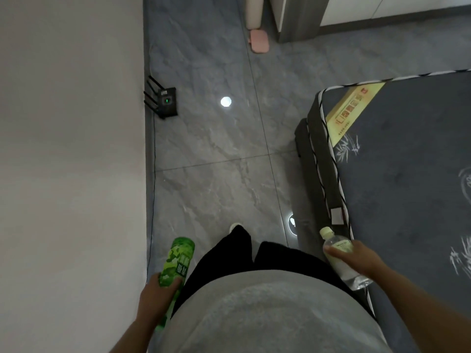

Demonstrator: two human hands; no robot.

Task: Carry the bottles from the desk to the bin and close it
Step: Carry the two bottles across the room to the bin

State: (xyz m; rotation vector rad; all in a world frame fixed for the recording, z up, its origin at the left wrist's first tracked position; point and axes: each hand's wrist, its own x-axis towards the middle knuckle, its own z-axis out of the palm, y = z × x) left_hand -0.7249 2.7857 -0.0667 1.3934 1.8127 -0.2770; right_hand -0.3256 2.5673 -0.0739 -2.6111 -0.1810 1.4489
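Observation:
My left hand grips a green-labelled bottle low at my left side, its base pointing forward over the floor. My right hand holds a clear bottle with a pale cap, cap forward, beside the mattress corner. A pale cylindrical bin stands far ahead at the top of the view; only its lower body shows, so the lid is hidden. A pink pedal or lid piece lies on the floor at its foot.
A white wall runs along my left. A black router sits on the grey tile floor against it, with a thin cable along the skirting. A dark mattress fills the right side. A grey cabinet stands by the bin.

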